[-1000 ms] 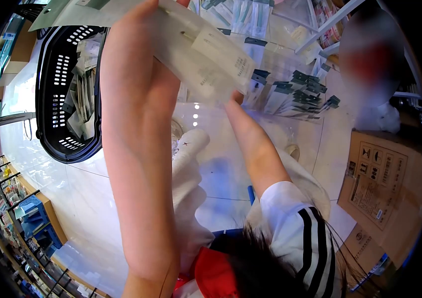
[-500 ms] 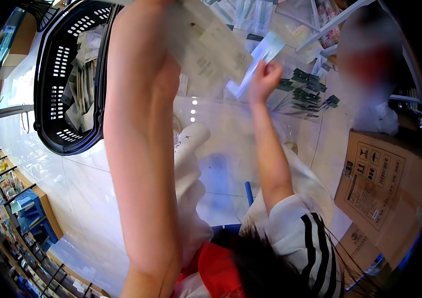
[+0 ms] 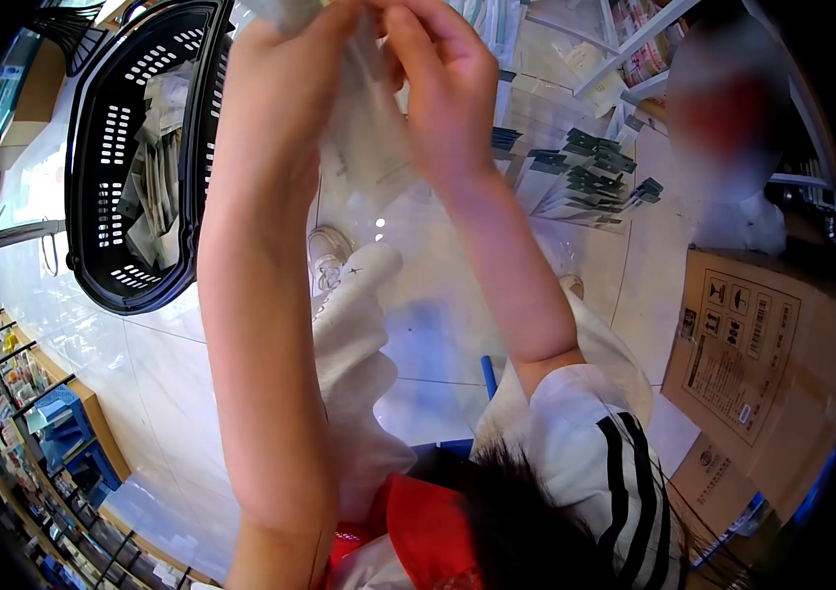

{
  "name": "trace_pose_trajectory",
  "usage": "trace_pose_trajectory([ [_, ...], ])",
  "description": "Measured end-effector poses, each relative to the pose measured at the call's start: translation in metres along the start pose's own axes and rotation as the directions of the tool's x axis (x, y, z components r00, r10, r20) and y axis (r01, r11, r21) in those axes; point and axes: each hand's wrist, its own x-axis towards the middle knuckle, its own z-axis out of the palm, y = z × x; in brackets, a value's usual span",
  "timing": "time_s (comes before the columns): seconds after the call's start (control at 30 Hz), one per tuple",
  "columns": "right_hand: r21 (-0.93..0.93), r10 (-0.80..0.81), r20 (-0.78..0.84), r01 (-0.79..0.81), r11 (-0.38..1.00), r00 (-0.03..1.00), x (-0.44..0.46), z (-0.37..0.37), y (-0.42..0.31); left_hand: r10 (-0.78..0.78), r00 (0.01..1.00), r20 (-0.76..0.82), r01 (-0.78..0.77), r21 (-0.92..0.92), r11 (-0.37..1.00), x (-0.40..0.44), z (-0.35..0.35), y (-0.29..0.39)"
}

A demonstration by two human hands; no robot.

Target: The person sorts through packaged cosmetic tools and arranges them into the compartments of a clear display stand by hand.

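Observation:
My left hand (image 3: pixel 285 74) is closed on a translucent packet (image 3: pixel 364 118) that hangs blurred between my two arms at the top of the view. Close to it on the right, my right hand (image 3: pixel 447 84) has its fingers bent and pressed together at the top edge; what they grip is hidden. Left of my left forearm, a black basket (image 3: pixel 89 182) holds several flat packets (image 3: pixel 157 187). Beyond my right wrist, packets with dark green tops (image 3: pixel 590 167) lie in a fanned pile on the tiled floor.
Cardboard boxes (image 3: pixel 743 344) stand at the right, below a white rack frame (image 3: pixel 634 59). Shelves of small goods (image 3: pixel 15 393) and a blue bin (image 3: pixel 74 433) are at the lower left. My shoe (image 3: pixel 328 258) and a blue bar (image 3: pixel 489 377) show near the middle.
My right hand swung out right with a pale blue-white strip, then came back up beside my left hand. The strip is out of sight now, and the packet hangs more upright.

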Motion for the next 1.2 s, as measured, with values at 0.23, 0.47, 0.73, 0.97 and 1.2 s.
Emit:
trace_pose_trajectory([
  [0.23,-0.871,-0.008,-0.176,-0.152,0.466,0.984,-0.061,-0.118,0.188,0.165,0.952,-0.257,-0.186,-0.059,0.981,0.006,-0.044,0.007],
  [0.47,-1.000,0.175,0.005,0.000,0.024,0.985,-0.049,-0.174,0.217,0.179,0.932,-0.316,-0.245,-0.183,0.952,0.004,-0.053,0.010],
  [0.73,-0.971,0.089,0.237,0.233,0.057,0.967,-0.090,-0.190,0.186,0.159,0.941,-0.297,-0.236,-0.244,0.941,0.010,-0.062,0.011],
  [0.97,-0.949,0.016,0.306,0.304,0.081,0.952,-0.110,-0.190,0.172,0.001,0.851,-0.525,-0.162,-0.262,0.951,-0.001,-0.019,0.056],
  [1.2,-0.948,0.017,0.319,0.319,-0.013,0.948,-0.112,-0.194,0.178,0.023,0.876,-0.481,-0.183,-0.288,0.940,-0.005,-0.012,0.057],
])
